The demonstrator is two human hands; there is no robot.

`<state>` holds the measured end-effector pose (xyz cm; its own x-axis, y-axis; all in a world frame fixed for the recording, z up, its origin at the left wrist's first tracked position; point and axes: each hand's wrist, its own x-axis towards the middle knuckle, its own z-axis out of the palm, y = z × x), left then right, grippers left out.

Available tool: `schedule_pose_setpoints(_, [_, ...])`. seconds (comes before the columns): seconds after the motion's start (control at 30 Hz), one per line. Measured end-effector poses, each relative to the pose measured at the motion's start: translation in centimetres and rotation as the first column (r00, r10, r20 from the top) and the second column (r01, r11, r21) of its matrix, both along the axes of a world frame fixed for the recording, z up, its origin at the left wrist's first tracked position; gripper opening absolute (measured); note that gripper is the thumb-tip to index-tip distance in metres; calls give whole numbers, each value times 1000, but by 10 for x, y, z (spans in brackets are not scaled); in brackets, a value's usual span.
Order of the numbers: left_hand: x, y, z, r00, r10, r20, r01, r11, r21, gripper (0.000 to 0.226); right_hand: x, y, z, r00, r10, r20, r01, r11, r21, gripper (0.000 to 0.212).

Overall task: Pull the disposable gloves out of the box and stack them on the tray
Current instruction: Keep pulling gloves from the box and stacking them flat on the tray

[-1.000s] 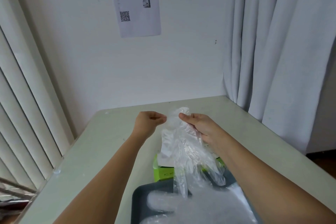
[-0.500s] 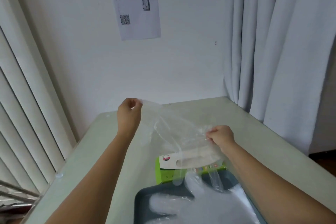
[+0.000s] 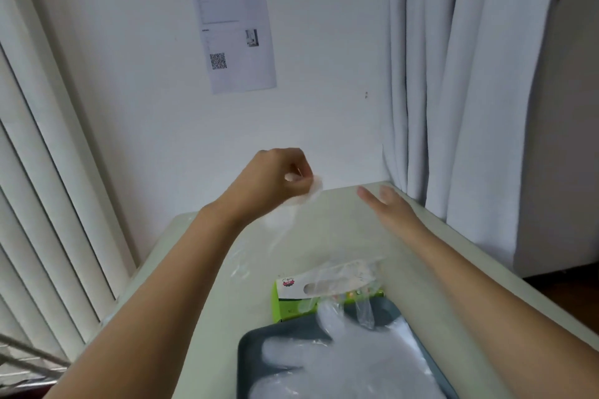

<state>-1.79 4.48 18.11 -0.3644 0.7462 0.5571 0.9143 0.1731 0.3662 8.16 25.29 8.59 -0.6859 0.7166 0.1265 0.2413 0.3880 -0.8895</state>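
My left hand (image 3: 275, 180) is raised above the table and pinched shut on the cuff of a clear disposable glove (image 3: 291, 220). The thin film hangs down from it toward the green and white glove box (image 3: 291, 300). My right hand (image 3: 387, 204) is flat and open over the table's far right part, holding nothing. A dark grey tray (image 3: 249, 347) lies in front of the box, nearer to me. Clear gloves (image 3: 340, 363) are stacked on it. One glove finger (image 3: 364, 311) dangles over the tray's far edge.
The pale table (image 3: 340, 236) stands in a corner, against a white wall with a taped paper sheet (image 3: 233, 36) and sockets. Grey curtains (image 3: 470, 91) hang at the right. Vertical blinds (image 3: 48, 188) close off the left side.
My right hand has let go of the glove and opened, moving up and right. My left hand has moved right while keeping its pinch, so the glove now hangs from it alone.
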Motion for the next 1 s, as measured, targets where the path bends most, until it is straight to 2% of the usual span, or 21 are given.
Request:
schedule_pose_setpoints(0.03, [7, 1, 2, 999, -14, -42, 12, 998, -67, 14, 9, -14, 17, 986, 160, -42, -163, 985, -62, 82])
schedule_pose_setpoints(0.1, [22, 2, 3, 995, -47, -87, 31, 985, -172, 7, 30, -43, 44, 893, 444, -73, -449, 868, -214, 56])
schedule_pose_setpoints(0.13, [29, 2, 1, 994, -58, -96, 37, 979, -203, 6, 38, -55, 54, 846, 529, -67, -529, 814, -240, 50])
schedule_pose_setpoints(0.2, [40, 1, -2, 995, -62, -81, 43, 974, -223, 7, 47, -73, 63, 803, 595, 30, -576, 788, -218, 44])
schedule_pose_setpoints(0.3, [58, -6, -10, 997, -48, -53, 36, 976, -216, 12, 58, -94, 57, 858, 491, 152, -473, 870, -141, 55])
schedule_pose_setpoints(0.37, [66, -9, -16, 999, -36, -39, 27, 975, -219, 11, 62, -100, 50, 894, 430, 128, -419, 902, -107, 54])
schedule_pose_setpoints(0.5, [79, -17, -22, 999, -32, -27, 25, 974, -226, 10, 73, -109, 42, 920, 391, 40, -390, 921, -20, 33])
schedule_pose_setpoints(0.6, [80, -24, -22, 999, -26, 34, 33, 974, -225, 14, 81, -112, 40, 916, 393, 76, -396, 917, 34, 37])
schedule_pose_setpoints(0.73, [74, -38, -34, 995, 44, 88, -16, 953, -301, 14, 102, -102, 33, 858, 487, 161, -483, 873, -67, 40])
schedule_pose_setpoints(0.83, [75, -44, -57, 973, 26, 231, 48, 949, -310, 15, 123, -89, 13, 807, 547, 222, -514, 837, -189, 44])
schedule_pose_setpoints(0.9, [85, -42, -70, 947, -4, 321, 103, 951, -291, 21, 138, -83, -3, 803, 539, 254, -505, 842, -190, 46])
schedule_pose_setpoints(1.0, [103, -32, -85, 941, -55, 335, 168, 933, -319, 28, 160, -83, -19, 807, 539, 241, -512, 842, -172, 48])
